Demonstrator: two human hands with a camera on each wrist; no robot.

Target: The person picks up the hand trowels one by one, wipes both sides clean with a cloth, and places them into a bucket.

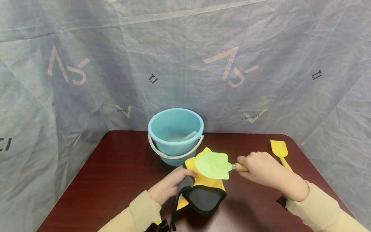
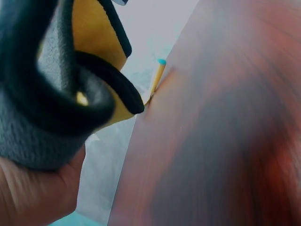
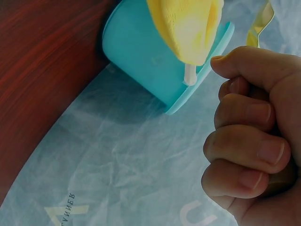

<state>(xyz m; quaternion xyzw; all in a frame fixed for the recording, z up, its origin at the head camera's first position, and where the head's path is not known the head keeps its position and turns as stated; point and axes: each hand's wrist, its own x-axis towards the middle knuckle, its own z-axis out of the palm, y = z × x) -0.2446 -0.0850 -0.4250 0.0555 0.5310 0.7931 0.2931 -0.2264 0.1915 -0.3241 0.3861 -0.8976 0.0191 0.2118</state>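
Note:
My left hand (image 1: 169,184) grips a two-sided cloth (image 1: 209,183), yellow on one face and grey on the other, edged in black. The cloth hangs in folds over the near middle of the table, and in the left wrist view its grey fold (image 2: 42,139) curls above the hand (image 2: 40,193). My right hand (image 1: 258,167) holds a garden trowel (image 1: 214,165) by its wooden handle, fingers wrapped round it. The trowel's light green blade points left and overlaps the yellow face. In the right wrist view, the curled fingers (image 3: 247,136) hide most of the handle.
A light blue bucket (image 1: 166,149) with a white handle stands at the back of the dark red table (image 1: 116,167), a pale object (image 1: 189,136) inside it. Toward the back right lies a small yellow shovel (image 1: 279,149). Grey printed sheeting (image 1: 185,64) hangs around the table.

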